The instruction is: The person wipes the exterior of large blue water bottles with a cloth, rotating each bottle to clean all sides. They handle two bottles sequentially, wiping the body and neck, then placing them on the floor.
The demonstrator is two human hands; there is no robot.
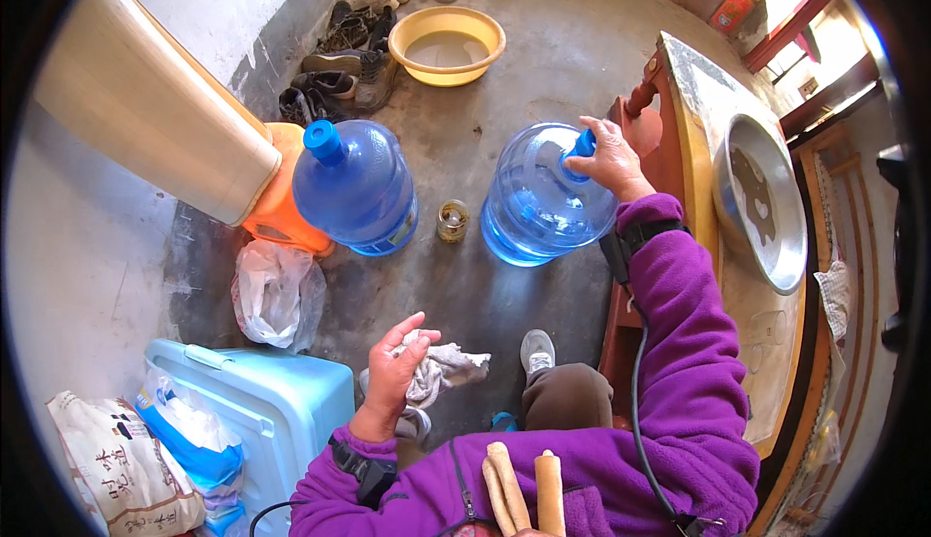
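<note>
My right hand (611, 162) grips the blue neck cap (580, 150) of a clear blue water jug (545, 210), which stands on the floor near the wooden cabinet. In my left hand (396, 373) is a crumpled greyish-white cloth (444, 371), held low in front of me. A second, darker blue water jug (356, 195) with a blue cap stands upright to the left, apart from both hands. Between the two jugs sits a small glass jar (452, 221) with brownish contents that I cannot make out.
A yellow basin (447, 75) of murky water lies ahead beside several shoes (356, 64). At right, a metal basin (789, 246) rests on the cabinet top (756, 384). An orange container (291, 144), a plastic bag (276, 293) and a light-blue storage box (313, 384) line the left.
</note>
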